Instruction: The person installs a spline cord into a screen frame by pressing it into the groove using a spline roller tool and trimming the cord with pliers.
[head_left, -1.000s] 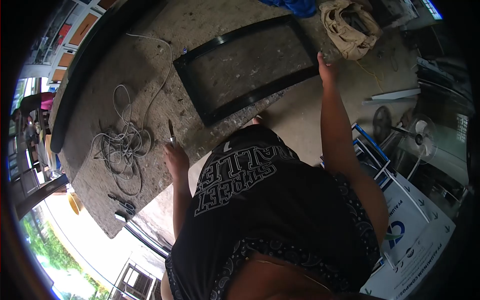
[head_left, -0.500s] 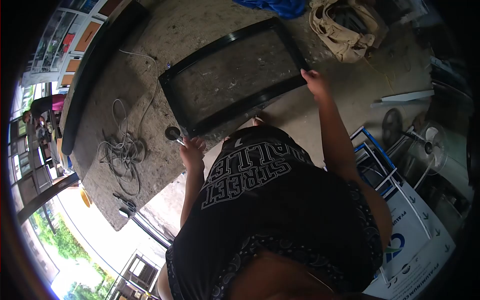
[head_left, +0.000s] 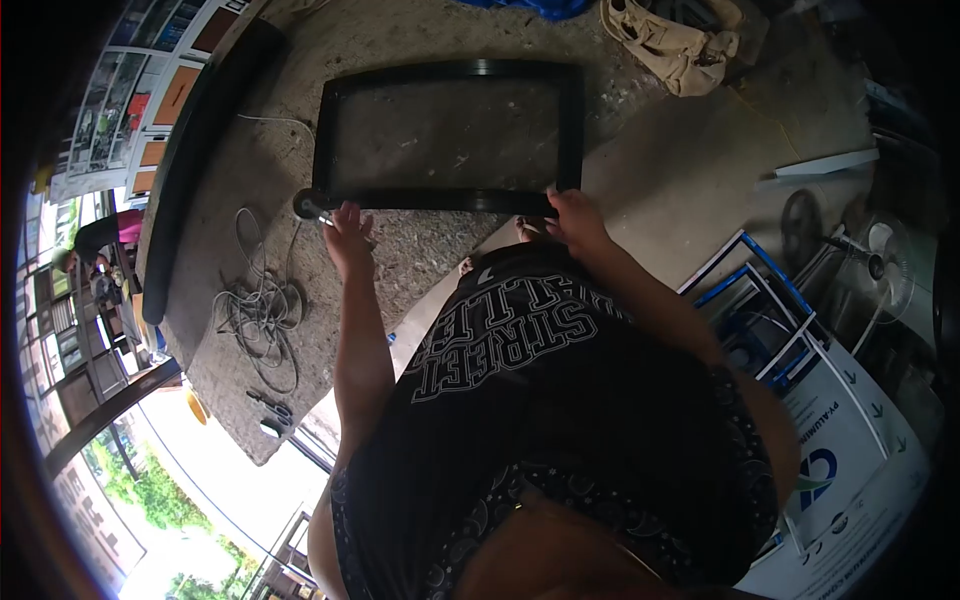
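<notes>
A black rectangular frame (head_left: 450, 199) lies level over the rough work surface (head_left: 400, 245). At its near left corner is my left hand (head_left: 348, 242), closed on a small tool (head_left: 309, 204) with a dark round head and a silvery shank; the handle is mostly hidden in the fingers. The fingertips are at the frame's edge, and whether they press on it is unclear. My right hand (head_left: 580, 222) grips the near right corner of the frame, thumb on top. The opening of the frame shows the stained surface beneath.
Tangled grey cable (head_left: 258, 318) and scissors (head_left: 272, 408) lie on the left. A long black roll (head_left: 190, 170) borders the far left. Beige cloth (head_left: 685, 55) and blue material (head_left: 540, 8) are at the back; a fan (head_left: 885, 268) and printed panels (head_left: 850, 450) stand right. Another person (head_left: 105, 235) is far left.
The frame has turned so its long sides run nearly across the view. My right hand has come nearer my body with its corner, and my left hand has moved up to the near left corner.
</notes>
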